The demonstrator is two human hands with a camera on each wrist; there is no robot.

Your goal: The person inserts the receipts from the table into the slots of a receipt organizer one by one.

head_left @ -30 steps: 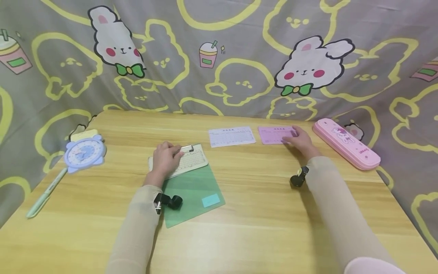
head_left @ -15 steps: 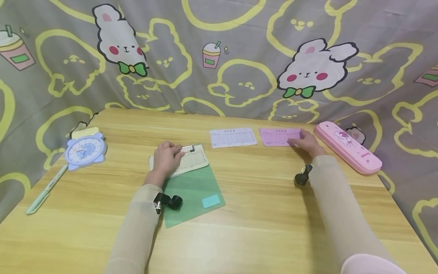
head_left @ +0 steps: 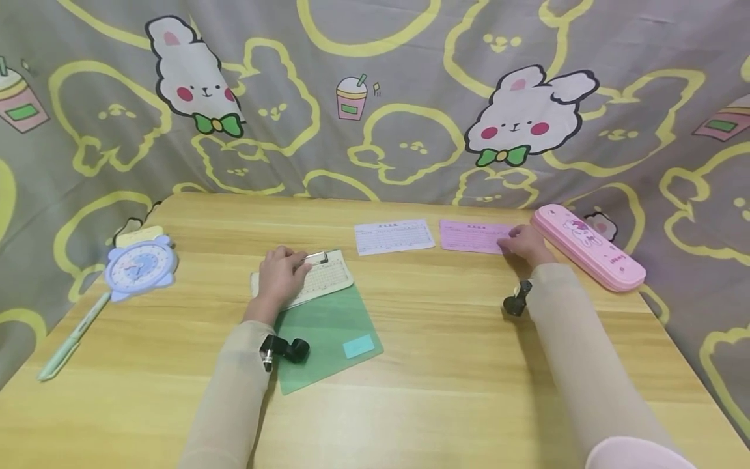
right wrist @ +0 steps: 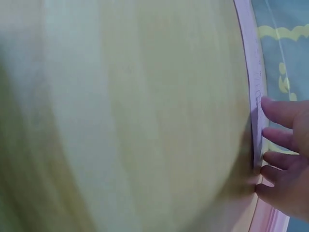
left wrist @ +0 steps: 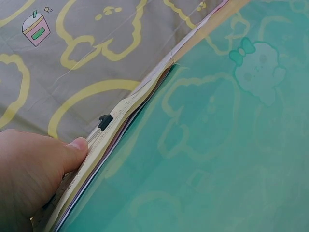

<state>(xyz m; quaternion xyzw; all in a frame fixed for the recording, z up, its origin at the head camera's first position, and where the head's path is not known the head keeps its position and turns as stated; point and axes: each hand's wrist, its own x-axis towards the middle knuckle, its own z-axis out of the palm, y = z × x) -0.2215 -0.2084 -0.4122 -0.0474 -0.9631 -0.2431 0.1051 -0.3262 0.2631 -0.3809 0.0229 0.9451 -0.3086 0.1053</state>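
Tabletop: slip (purple) under right fingertips

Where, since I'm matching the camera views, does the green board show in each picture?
Head: green board left of centre, partly covered by the cream slip.
Left wrist: green board fills much of the right side.
Right wrist: not in it.
Shared landmark: patterned curtain, top in head, upper left in left wrist, right edge in right wrist.
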